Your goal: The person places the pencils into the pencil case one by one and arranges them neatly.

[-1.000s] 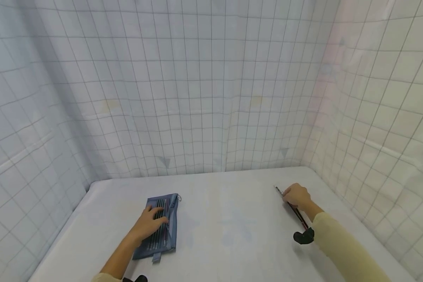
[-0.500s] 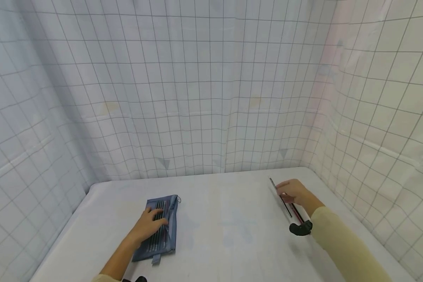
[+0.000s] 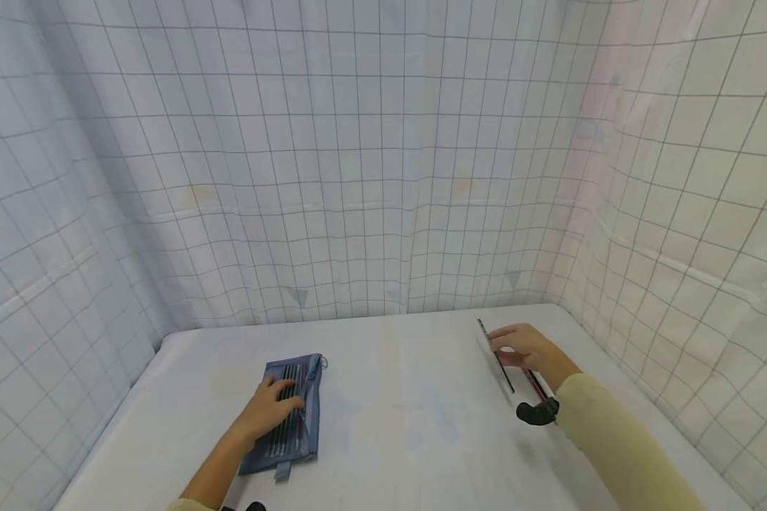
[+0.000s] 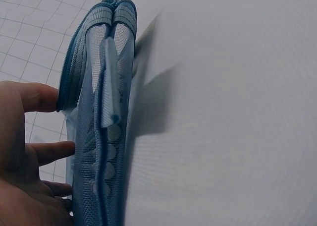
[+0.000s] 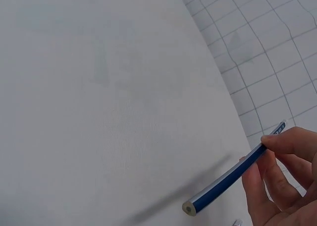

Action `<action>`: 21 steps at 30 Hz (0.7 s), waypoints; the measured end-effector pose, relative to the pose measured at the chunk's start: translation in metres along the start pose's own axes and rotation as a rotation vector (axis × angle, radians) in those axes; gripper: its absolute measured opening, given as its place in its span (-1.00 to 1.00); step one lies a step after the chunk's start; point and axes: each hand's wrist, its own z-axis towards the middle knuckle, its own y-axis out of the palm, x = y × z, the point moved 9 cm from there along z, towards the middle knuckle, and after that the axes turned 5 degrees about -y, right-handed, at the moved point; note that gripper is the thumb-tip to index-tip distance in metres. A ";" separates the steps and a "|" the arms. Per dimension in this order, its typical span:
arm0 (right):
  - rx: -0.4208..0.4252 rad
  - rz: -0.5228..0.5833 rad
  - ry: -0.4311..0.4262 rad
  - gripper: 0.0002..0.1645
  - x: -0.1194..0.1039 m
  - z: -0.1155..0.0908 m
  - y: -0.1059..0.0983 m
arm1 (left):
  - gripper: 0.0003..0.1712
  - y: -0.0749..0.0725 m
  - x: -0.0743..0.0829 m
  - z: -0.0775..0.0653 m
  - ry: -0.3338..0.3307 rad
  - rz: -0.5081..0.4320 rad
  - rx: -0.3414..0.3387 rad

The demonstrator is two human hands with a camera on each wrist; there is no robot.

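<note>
On the left side of the table lies a blue mesh pencil case (image 3: 312, 426) with several pencils inside. My left hand (image 3: 268, 410) rests on it, thumb and fingers spread apart. In the left wrist view the thumb touches the zipped edge of the pencil case (image 4: 89, 127) and the fingertips touch its mesh face. Over at the right, my right hand (image 3: 520, 345) pinches a pencil (image 3: 503, 372) between thumb and fingers. The right wrist view shows this pencil (image 5: 223, 184) as blue and silvery, its flat end toward the camera, held above the table with a shadow below.
More dark and red pencils (image 3: 537, 387) lie on the white table (image 3: 396, 426) under my right wrist, partly hidden. Black wrist devices (image 3: 537, 411) show below the hands. White gridded cloth (image 3: 371, 177) hangs at the back and both sides.
My right hand has lifted one pencil away from the others and carried it a little to the left. The left hand and the pencil case have stayed in place.
</note>
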 end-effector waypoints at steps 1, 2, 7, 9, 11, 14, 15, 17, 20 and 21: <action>-0.003 0.011 0.002 -0.49 0.000 0.000 0.003 | -0.22 0.000 0.000 0.000 0.002 0.000 0.000; -0.009 0.020 0.004 -0.49 0.000 0.001 0.006 | -0.22 0.000 0.000 0.000 0.004 -0.001 -0.001; -0.020 0.020 0.003 -0.51 -0.001 0.005 0.018 | -0.22 0.000 -0.001 0.000 0.006 -0.008 -0.006; -0.013 0.021 0.006 -0.53 0.000 0.007 0.021 | -0.22 0.001 0.000 0.000 0.006 -0.010 -0.008; -0.011 0.021 0.008 -0.54 0.000 0.009 0.025 | -0.22 0.001 0.000 0.000 0.007 -0.012 -0.009; -0.007 0.035 0.019 -0.55 0.000 0.010 0.030 | -0.22 0.001 0.000 0.000 0.009 -0.012 -0.010; -0.014 0.038 0.019 -0.55 0.000 0.010 0.032 | -0.22 0.001 0.000 0.000 0.010 -0.012 -0.009; -0.018 0.047 0.024 -0.56 0.000 0.010 0.037 | -0.23 0.001 -0.001 0.000 0.009 -0.012 -0.009; -0.027 0.052 0.026 -0.56 -0.001 0.009 0.044 | -0.22 0.001 -0.001 -0.001 0.005 -0.011 -0.008; -0.034 0.047 0.023 -0.55 -0.001 0.009 0.047 | -0.22 0.001 -0.001 -0.001 0.003 -0.012 -0.008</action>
